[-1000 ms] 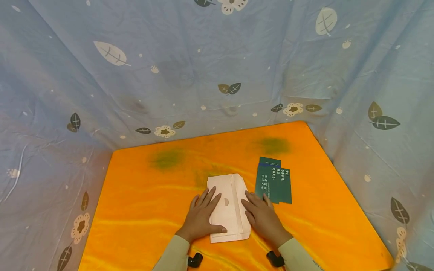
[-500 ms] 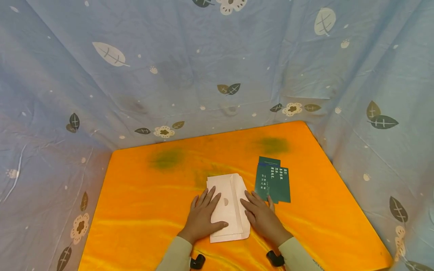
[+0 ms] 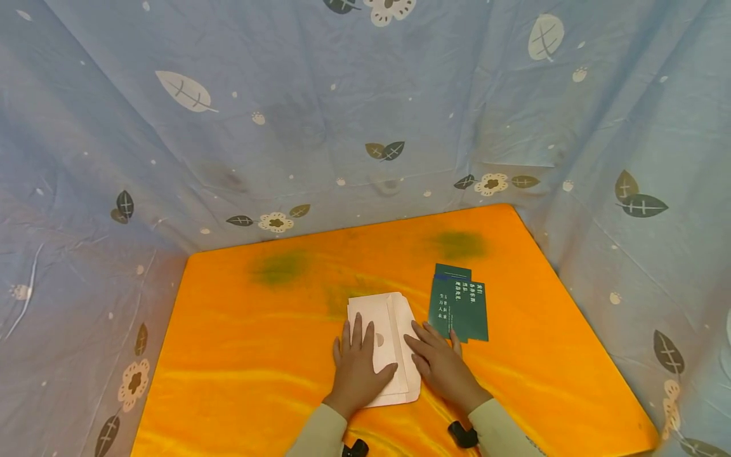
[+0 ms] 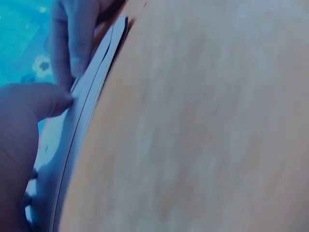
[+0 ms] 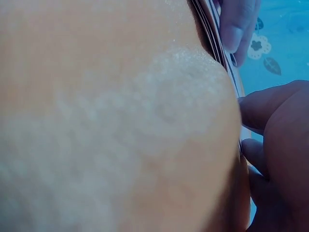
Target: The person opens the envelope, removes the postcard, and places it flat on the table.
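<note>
A thin stack of pale pink envelopes (image 3: pixel 387 343) lies on the table, its top flap unfolded to the right. My left hand (image 3: pixel 353 371) rests on its left part, fingers extended and thumb spread towards the flap. My right hand (image 3: pixel 444 365) touches the flap's right edge with its fingertips. From the left wrist, the left hand (image 4: pixel 21 130) shows its thumb on the paper near the other hand's fingers. In the right wrist view several layered edges show in the stack (image 5: pixel 215 36), and the right hand (image 5: pixel 285 145) has its fingertips at the side of it.
Green cards (image 3: pixel 475 314) with white print lie overlapping just right of the envelopes, close to the right hand. An orange cloth (image 3: pixel 257 355) with greenish stains covers the table. Blue-grey leaf-patterned curtains (image 3: pixel 320 127) hang along the back and both sides.
The left hand has slid a little to the right across the envelopes, its fingers now pointing more straight ahead. The right hand and the envelopes have hardly moved.
</note>
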{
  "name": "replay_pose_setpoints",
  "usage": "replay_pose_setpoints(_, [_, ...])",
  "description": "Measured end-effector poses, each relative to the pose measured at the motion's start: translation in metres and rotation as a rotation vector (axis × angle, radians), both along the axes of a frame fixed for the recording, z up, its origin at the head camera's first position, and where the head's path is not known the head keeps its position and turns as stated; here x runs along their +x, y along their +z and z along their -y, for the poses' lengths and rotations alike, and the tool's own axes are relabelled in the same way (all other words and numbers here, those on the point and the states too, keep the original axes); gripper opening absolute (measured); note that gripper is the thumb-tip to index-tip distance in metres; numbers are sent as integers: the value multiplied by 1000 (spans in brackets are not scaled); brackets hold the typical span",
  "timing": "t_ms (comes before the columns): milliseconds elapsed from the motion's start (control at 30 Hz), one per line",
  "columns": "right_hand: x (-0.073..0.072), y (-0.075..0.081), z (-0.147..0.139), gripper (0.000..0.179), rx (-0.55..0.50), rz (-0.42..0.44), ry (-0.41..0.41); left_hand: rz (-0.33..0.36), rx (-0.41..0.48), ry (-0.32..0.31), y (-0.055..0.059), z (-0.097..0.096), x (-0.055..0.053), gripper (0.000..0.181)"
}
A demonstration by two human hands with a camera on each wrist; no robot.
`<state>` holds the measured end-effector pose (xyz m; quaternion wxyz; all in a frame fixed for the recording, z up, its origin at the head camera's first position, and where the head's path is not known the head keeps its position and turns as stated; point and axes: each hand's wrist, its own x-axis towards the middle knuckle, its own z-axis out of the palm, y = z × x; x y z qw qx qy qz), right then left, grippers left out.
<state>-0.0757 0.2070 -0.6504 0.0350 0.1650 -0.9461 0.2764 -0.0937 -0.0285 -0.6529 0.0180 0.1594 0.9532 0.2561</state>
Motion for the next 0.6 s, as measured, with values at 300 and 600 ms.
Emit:
replay_pose_setpoints(300, [-1, -6, -2, 44, -27, 12, 8, -28, 42, 102, -3, -18, 4, 93])
replay_pose_setpoints(600, [-1, -7, -3, 44, -47, 12, 6, -29, 18, 122, -3, -21, 5, 91])
